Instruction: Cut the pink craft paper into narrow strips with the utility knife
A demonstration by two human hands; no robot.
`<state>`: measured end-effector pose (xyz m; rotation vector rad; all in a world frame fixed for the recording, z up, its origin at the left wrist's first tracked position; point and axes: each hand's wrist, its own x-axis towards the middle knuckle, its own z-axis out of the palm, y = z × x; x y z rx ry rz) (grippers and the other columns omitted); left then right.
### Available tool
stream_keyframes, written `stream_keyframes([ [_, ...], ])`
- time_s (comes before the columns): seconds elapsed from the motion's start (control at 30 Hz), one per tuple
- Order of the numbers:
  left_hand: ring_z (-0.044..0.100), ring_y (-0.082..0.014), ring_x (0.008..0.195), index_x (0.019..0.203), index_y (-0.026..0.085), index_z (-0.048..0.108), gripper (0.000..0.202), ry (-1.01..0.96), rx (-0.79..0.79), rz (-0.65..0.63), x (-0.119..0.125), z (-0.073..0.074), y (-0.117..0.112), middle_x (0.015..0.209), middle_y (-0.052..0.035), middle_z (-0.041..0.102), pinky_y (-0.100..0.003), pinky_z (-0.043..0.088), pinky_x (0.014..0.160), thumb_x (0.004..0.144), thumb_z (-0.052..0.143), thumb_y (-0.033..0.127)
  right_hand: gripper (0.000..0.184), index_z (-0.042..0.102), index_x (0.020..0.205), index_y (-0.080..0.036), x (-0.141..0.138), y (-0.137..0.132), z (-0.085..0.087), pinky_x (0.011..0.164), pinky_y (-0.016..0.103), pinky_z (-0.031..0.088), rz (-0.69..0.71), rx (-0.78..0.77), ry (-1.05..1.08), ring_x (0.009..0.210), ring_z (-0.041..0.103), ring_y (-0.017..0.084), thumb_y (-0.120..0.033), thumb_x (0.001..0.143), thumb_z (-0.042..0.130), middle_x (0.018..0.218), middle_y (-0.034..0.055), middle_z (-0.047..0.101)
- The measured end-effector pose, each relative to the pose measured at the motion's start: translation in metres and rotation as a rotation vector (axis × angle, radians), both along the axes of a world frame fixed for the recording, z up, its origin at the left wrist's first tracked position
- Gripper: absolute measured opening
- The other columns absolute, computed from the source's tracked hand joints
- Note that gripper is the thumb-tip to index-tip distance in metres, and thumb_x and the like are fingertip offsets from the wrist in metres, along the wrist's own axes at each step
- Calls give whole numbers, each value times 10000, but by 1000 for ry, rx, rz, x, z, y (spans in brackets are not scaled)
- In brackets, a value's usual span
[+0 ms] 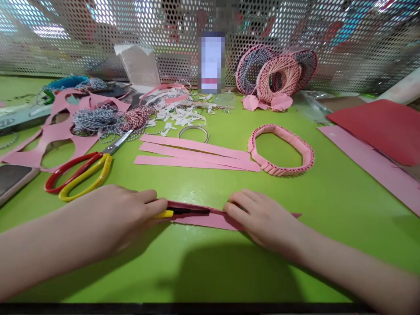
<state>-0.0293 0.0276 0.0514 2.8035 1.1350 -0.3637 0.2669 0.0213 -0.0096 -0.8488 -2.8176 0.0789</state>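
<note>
A pink strip (206, 222), with a raised fold along its far edge, lies on the green table between my hands. Closed fingers of my left hand (131, 205) grip a slim black tool with a yellow handle (188, 211); its dark tip lies along the fold, and its exact kind is hidden. My right hand (259, 214) pinches the strip's other end, whose corner pokes out past the wrist. Just beyond my hands are several cut pink strips (193, 161) and a pleated pink ring (282, 148).
Scissors with red and yellow handles (87, 168) lie at left, by pink offcuts (54, 127) and twisted cord (95, 120). Behind are a tape roll (193, 131), white scraps (177, 116), a propped phone (211, 65) and cord-wound rings (277, 78). Red sheets (377, 127) lie at right.
</note>
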Motion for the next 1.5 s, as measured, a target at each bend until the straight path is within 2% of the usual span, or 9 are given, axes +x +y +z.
stream_keyframes([
  [0.17, 630, -207, 511, 930, 231, 668, 341, 21, -64, -10, 3, 4, 4, 720, -27, 664, -280, 342, 468, 815, 381, 88, 96, 556, 889, -188, -6, -4, 1, 597, 309, 339, -78, 42, 5, 699, 481, 196, -170, 966, 502, 811, 38, 553],
  [0.33, 624, -198, 516, 970, 240, 648, 358, 61, -60, -41, -1, 3, 5, 733, -17, 655, -289, 338, 484, 835, 364, 70, 102, 542, 881, -191, -8, -3, 1, 579, 310, 328, -95, 38, 5, 680, 484, 195, -200, 976, 507, 804, 31, 545],
  [0.57, 640, -190, 545, 941, 239, 669, 357, 84, -129, 55, -7, 7, 6, 751, -37, 679, -274, 373, 491, 875, 323, 176, 75, 544, 869, -181, -7, -4, 1, 583, 300, 335, -103, 34, -43, 699, 502, 190, -157, 926, 585, 820, 35, 560],
  [0.67, 620, -186, 515, 992, 256, 671, 350, 21, -146, 28, -16, 6, 6, 740, -26, 679, -279, 331, 467, 916, 331, 226, 87, 551, 858, -180, -6, -3, 0, 583, 299, 336, -100, 32, -38, 691, 500, 185, -144, 937, 554, 806, 34, 556],
  [0.9, 564, -142, 467, 1048, 251, 646, 336, -39, -77, -34, -32, 2, 2, 681, 22, 630, -252, 245, 451, 939, 341, 159, 86, 563, 863, -168, -4, 2, 3, 586, 285, 329, -70, -68, -32, 685, 495, 173, -108, 923, 547, 822, 40, 547],
  [1.13, 656, -177, 558, 1021, 207, 651, 299, 59, -89, -28, -11, 6, 0, 793, -26, 699, -256, 355, 497, 919, 380, 133, 147, 562, 832, -188, 13, 10, 18, 588, 283, 315, -9, -233, -79, 664, 464, 163, -196, 973, 517, 777, 13, 520],
  [1.3, 633, -180, 518, 965, 195, 647, 273, 77, -67, -55, 12, -2, -6, 779, -46, 692, -286, 350, 462, 929, 377, 180, 211, 543, 796, -187, 26, 9, 41, 581, 282, 330, -117, -364, -165, 665, 485, 168, -282, 982, 512, 763, 8, 519],
  [1.4, 634, -203, 514, 988, 183, 648, 301, 50, -58, -49, 16, -5, -7, 800, -63, 704, -309, 356, 450, 902, 362, 148, 298, 519, 772, -178, 13, 2, 43, 591, 300, 362, -213, -314, -153, 668, 496, 183, -399, 972, 517, 766, 21, 533],
  [1.5, 654, -225, 544, 985, 186, 653, 319, 37, -117, -21, 17, -6, -5, 809, -69, 706, -320, 378, 456, 925, 339, 188, 259, 539, 808, -158, -9, -2, 32, 624, 324, 389, -230, -176, -75, 687, 505, 197, -365, 965, 538, 784, 37, 552],
])
